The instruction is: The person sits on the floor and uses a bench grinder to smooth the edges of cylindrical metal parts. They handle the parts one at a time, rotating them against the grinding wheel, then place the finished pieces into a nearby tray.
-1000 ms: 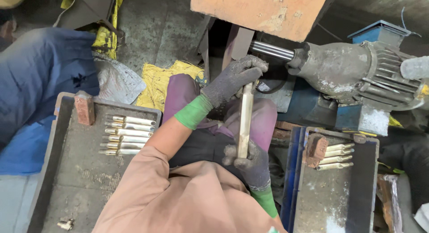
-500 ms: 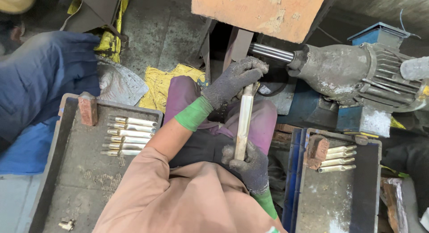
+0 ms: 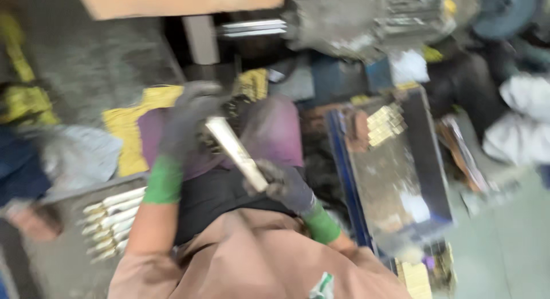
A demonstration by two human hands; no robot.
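Observation:
The view is blurred by motion. Both my hands wear grey gloves with green cuffs. My left hand point(image 3: 186, 118) grips the upper end of a pale metal bar point(image 3: 235, 150). My right hand point(image 3: 283, 187) closes around its lower end. The bar lies tilted across my lap, top end to the left, over purple trousers. To the left a metal tray point(image 3: 69, 264) holds a row of similar pale bars point(image 3: 112, 221). To the right a second tray point(image 3: 395, 178) holds a small stack of brass-coloured pieces point(image 3: 387, 122).
A grey electric motor point(image 3: 366, 21) with a shaft point(image 3: 252, 28) sits at the top under an orange board point(image 3: 177, 1). Yellow cloth point(image 3: 129, 127) lies on the floor. A reddish block point(image 3: 34, 219) rests by the left tray. Another person's blue sleeve point(image 3: 14, 161) is at the left.
The camera has swung to the right and the picture has blurred. The bar has tipped from nearly upright to slanted, with both hands still on its ends.

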